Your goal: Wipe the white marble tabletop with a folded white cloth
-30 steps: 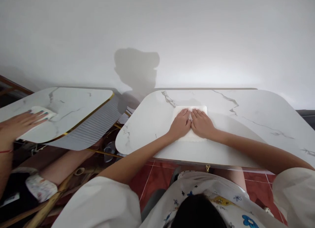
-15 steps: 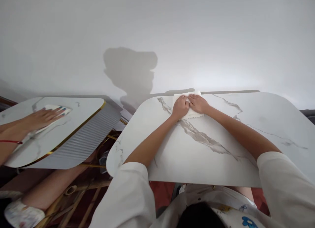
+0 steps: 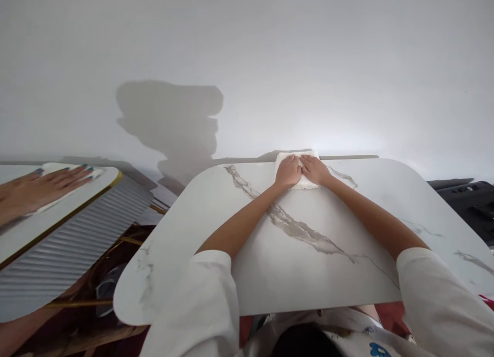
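A white cloth (image 3: 309, 184) lies flat at the far edge of a white marble-patterned table (image 3: 216, 213), close to the wall. My left hand (image 3: 288, 172) presses on the left half of it, fingers laid forward over the fabric. Beside it, nearly touching thumb to thumb, my right hand (image 3: 314, 170) rests on the right half in the same way. Both hands are open and press down from above. Both arms reach out long across the tabletop.
On the left, a co-worker's hand (image 3: 64, 182) with blue nails lies on a white cloth over a second table, which has a gold edge and a ribbed grey side (image 3: 77, 244). A pale wall (image 3: 270, 79) rises behind. Something black (image 3: 469, 210) stands at the right.
The view has swung to the right, so the left table slides toward the picture's edge and the black thing shows more. On my table, both hands and the cloth have shifted slightly right.
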